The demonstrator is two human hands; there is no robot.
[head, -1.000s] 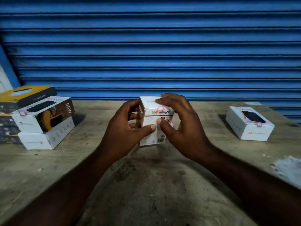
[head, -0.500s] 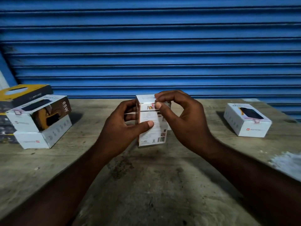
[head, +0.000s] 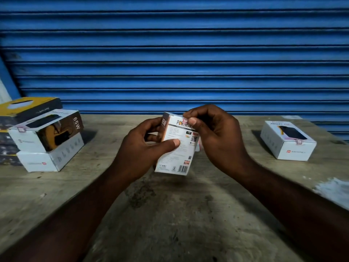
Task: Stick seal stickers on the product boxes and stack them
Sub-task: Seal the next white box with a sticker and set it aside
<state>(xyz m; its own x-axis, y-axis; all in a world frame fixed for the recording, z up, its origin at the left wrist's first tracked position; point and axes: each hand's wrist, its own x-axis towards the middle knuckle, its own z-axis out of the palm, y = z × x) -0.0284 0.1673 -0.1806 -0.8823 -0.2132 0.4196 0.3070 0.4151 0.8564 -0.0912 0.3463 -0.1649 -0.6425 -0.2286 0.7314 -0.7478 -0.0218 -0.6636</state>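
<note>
Left hand (head: 139,148) grips white box (head: 179,148); right hand's (head: 219,140) fingers (head: 192,121) pinch its seal sticker (head: 185,120)

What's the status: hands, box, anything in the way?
Left hand grips the box, upright. Right hand pinches the seal sticker at its top edge. Nothing stands between it and the stack at left; lone box far right.
</note>
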